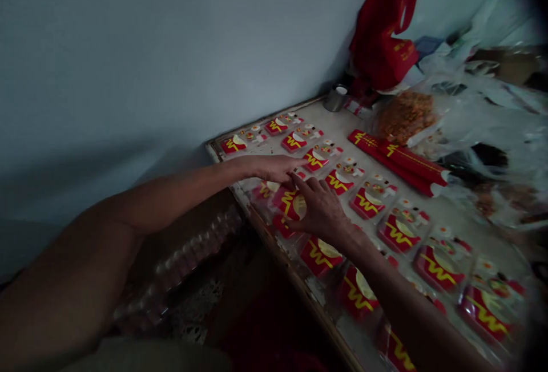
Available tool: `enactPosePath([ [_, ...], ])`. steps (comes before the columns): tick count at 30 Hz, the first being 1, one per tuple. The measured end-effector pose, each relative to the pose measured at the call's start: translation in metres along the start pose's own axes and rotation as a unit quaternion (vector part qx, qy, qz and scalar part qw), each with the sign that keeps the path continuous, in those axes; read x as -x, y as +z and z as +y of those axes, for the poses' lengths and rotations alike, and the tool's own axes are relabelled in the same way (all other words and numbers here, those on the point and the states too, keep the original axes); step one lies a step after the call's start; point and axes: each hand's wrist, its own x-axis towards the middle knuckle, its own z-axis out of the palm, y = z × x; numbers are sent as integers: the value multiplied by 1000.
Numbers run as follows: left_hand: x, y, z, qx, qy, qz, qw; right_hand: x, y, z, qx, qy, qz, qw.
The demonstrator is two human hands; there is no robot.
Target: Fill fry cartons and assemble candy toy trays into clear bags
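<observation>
Rows of clear plastic packs with red-and-yellow zigzag printing (pixel 398 232) lie on the table. My left hand (pixel 280 168) reaches over them, its forefinger stretched out to the right and its other fingers partly hidden. My right hand (pixel 321 209) is just in front, with its thumb and fingers apart around the edges of one clear plastic pack (pixel 292 203), which seems to lie over others. The fingertips of both hands come close together at that pack's upper corner. Dim light and blur hide the exact contact.
The table's worn edge (pixel 295 283) runs along the near side. Long red printed strips (pixel 398 161), a bag of orange-brown bits (pixel 406 115), a metal cup (pixel 336 98) and a red bag (pixel 383 35) stand or lie farther back. Stacked clear plastic containers (pixel 192 255) are below, left of the table.
</observation>
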Motion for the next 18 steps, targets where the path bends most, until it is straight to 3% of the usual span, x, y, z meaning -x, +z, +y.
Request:
enactPosePath([
  [2,-6,16,5,-67,1,91,994,7,8,4,-11,79,3,997],
  [5,6,46,16,-146,-26,264,953,15,15,9,-3,162,19,987],
  [7,20,65,24,-170,-42,298,938,16,16,9,6,185,32,982],
  [11,32,86,33,-204,-98,231,946,12,18,3,17,197,24,980],
  [15,23,79,34,-290,-95,109,946,10,22,-1,17,201,22,979],
  [18,13,73,39,-329,-100,68,936,11,21,-3,13,188,44,981],
])
